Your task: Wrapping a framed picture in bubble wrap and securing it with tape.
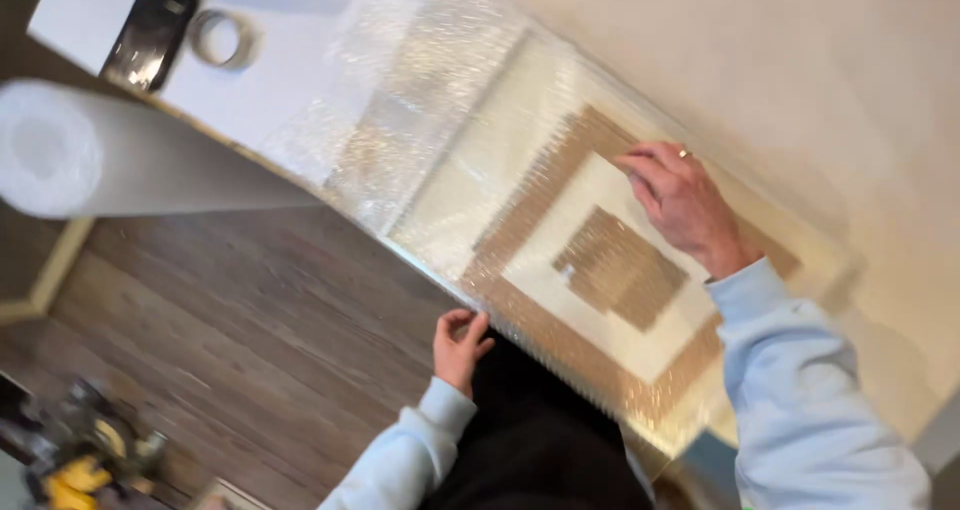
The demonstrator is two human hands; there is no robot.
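A framed picture (600,260) with a brown border and a brown square in its middle lies flat on a light table, covered by clear bubble wrap (430,110). My right hand (680,205) rests palm down on the wrap at the frame's far edge, a ring on one finger. My left hand (458,345) curls around the wrap at the table's near edge, fingers hooked over it. Both arms wear pale blue sleeves.
A big white roll of wrap (90,155) lies at the left, over the wooden floor (260,320). A ring of tape (222,38) and a dark flat object (150,30) sit on the table's far left end. Yellow tools (80,460) lie on the floor.
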